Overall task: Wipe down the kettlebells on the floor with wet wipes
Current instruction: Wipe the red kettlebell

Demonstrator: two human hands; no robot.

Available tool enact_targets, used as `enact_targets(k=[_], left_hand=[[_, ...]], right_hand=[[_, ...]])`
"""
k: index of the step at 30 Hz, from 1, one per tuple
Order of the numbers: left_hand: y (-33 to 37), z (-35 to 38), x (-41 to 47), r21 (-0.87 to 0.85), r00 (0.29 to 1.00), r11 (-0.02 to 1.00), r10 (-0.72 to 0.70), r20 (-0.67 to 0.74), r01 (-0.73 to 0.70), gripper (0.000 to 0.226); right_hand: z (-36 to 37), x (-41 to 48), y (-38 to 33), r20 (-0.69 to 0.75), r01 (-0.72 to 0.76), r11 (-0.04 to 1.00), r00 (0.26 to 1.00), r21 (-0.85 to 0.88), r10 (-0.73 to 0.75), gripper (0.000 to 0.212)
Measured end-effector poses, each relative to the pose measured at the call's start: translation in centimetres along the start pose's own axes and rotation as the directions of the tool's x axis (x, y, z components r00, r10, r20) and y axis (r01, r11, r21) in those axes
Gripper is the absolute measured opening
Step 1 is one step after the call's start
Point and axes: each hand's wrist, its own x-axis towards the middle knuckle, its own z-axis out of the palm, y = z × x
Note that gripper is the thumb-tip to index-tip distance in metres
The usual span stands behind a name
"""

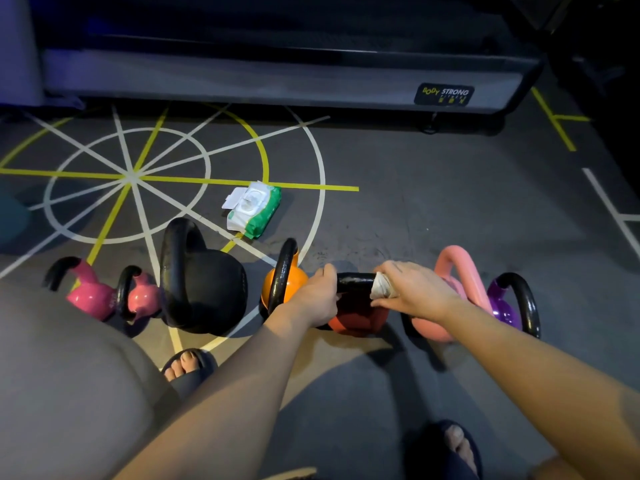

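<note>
Item: red round kettlebell (358, 323), glossy black handle (355, 282), on grey gym floor (450, 209); judged heavy, rigid (slick when wet); left hand (317, 299) grips handle, right hand (412, 289) wraps soft white wet wipe (381, 285) around it

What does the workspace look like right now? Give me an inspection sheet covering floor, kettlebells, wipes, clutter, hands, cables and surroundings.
Surface: grey gym floor with white and yellow painted lines.
Job's things: seven in a row: magenta kettlebell, second magenta kettlebell, black kettlebell, orange kettlebell, red kettlebell, light pink kettlebell, purple kettlebell; wipes pack, lid open, lies beyond them.
Clutter: dim teal shape at the left edge, not identifiable.
Grippers: left hand grips the red kettlebell's black handle; right hand holds a wipe around that handle.
Cables: nothing seen.
Surroundings: machine base labelled Body Strong; the person's slippered foot.
</note>
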Motion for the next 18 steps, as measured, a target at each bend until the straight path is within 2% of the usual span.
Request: enact_targets(k=[3, 5, 8, 13, 15, 18], left_hand=[[0.0, -0.2, -0.1, -0.026, 1.000, 1.000, 0.002, 0.008, -0.002, 0.023], [-0.3, -0.4, -0.2, -0.049, 1.000, 0.999, 0.010, 0.020, -0.009, 0.024], [-1.1, -0.8, -0.4, -0.080, 1.000, 0.997, 0.010, 0.009, -0.009, 0.030], [-1.5, -1.2, -1.0, -0.090, 1.000, 0.996, 0.002, 0.006, -0.001, 0.047], [-1.6, -1.4, -1.0, -0.076, 1.000, 0.997, 0.002, 0.024, 0.000, 0.043], [-1.8, -1.4, -0.8, -0.058, 1.000, 0.998, 0.005, 0.029, -0.003, 0.037]], right_hand=[[0.1, -0.2, 0.1, 0.030, -0.047, 0.998, 0.999, 0.053, 0.045, 0.040], [0.1, 0.6, -1.2, 0.041, -0.089, 0.995, 0.995, -0.039, 0.091, 0.035], [0.7, 3.0, -4.8, 0.011, -0.015, 0.971, 1.000, -0.239, 0.018, 0.034], [1.1, 5.7, -9.2, 0.053, 0.032, 0.938, 0.999, -0.346, -0.015, 0.026], [0.8, 5.4, -8.6, 0.013, 0.067, 0.930, 0.998, -0.360, -0.066, 0.031], [1.5, 4.1, -6.0, -0.009, 0.051, 0.940, 0.998, -0.338, -0.058, 0.053]])
